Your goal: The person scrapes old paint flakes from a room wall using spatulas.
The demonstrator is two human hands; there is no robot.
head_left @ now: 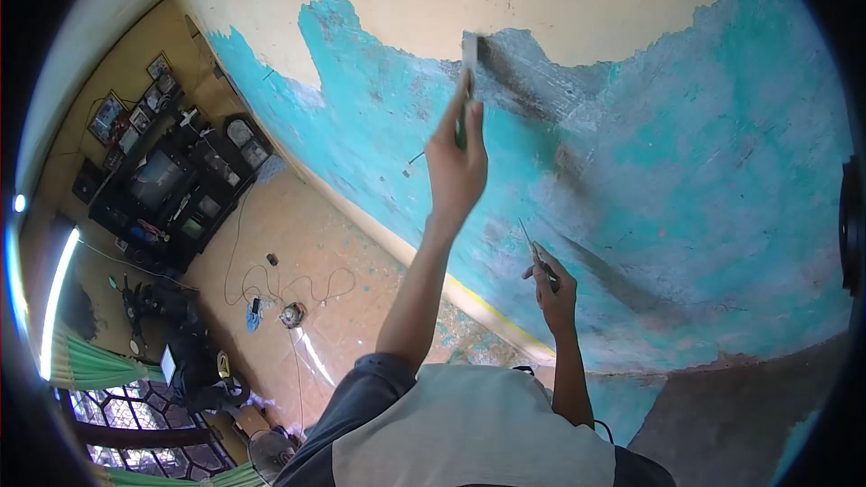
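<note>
My left hand is raised and wrapped round the green handle of a scraper. Its flat blade meets the wall at the lower edge of the cream paint. Turquoise, patchy wall surface shows below that ragged edge, with a grey patch just right of the blade. Lower and to the right, my right hand is closed round a thin pointed tool, whose tip points up toward the wall. Its exact kind is too small to tell.
A black cabinet with a television stands at the left. On the tiled floor lie cables, a small round device and paint flakes. A motorbike, a fan and green curtains are at the lower left.
</note>
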